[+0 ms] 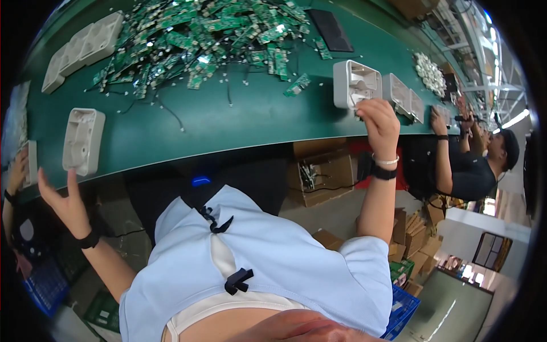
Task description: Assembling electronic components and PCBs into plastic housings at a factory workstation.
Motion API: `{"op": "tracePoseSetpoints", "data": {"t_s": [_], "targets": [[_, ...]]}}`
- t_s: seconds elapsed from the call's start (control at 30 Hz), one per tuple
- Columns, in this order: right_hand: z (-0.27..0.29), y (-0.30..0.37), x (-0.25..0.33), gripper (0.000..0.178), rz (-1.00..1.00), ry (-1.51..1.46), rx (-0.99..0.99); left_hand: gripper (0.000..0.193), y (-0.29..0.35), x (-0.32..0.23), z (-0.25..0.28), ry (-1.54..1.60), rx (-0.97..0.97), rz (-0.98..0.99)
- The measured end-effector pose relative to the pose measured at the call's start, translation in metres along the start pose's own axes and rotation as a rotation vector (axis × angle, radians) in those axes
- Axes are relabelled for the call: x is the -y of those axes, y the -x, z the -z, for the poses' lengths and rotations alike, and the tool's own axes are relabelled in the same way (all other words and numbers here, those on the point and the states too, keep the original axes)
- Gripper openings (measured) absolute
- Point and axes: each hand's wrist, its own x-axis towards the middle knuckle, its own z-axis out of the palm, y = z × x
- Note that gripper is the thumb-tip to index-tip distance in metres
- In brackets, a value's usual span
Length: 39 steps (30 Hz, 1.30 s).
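My left hand [66, 204] is at the table's left front edge, fingers apart and holding nothing. Its thumb tip is just below a white plastic housing [84, 141] with moulded compartments; whether they touch I cannot tell. On the right, my right hand [379, 122] is closed in a pinch at the near end of another white housing [357, 80]. Something small and dark shows at its fingertips, too hidden to name. A heap of green circuit boards [194, 37] with thin dark cables spreads over the far middle. One loose circuit board [297, 85] lies apart from it.
More white housings [403, 97] stand along the right, and others [85, 45] at the far left. A black tray [330, 29] lies behind. Co-workers' hands [439, 122] [17, 171] work at both sides. An open cardboard box [325, 176] sits below the green table [239, 122].
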Motion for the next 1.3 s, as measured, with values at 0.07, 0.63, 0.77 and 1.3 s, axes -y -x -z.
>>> {"op": "tracePoseSetpoints", "data": {"t_s": [0.07, 0.63, 0.77, 1.3], "targets": [[0.002, 0.008, -0.032, 0.012, -0.052, 0.040, -0.010, 0.080, 0.002, 0.019, -0.003, -0.096, 0.001, 0.063], [0.034, 0.048, -0.152, 0.016, -0.190, 0.476, 0.018, 0.096, 0.012, 0.023, -0.037, 0.133, 0.169, 0.211], [0.021, 0.017, -0.138, 0.024, -0.136, 0.647, 0.010, 0.094, 0.017, 0.024, -0.040, 0.216, 0.117, 0.228], [-0.066, -0.113, -0.113, 0.015, 0.077, 0.731, 0.625, 0.108, 0.047, -0.098, -0.039, 0.825, 0.289, 0.141]]}}
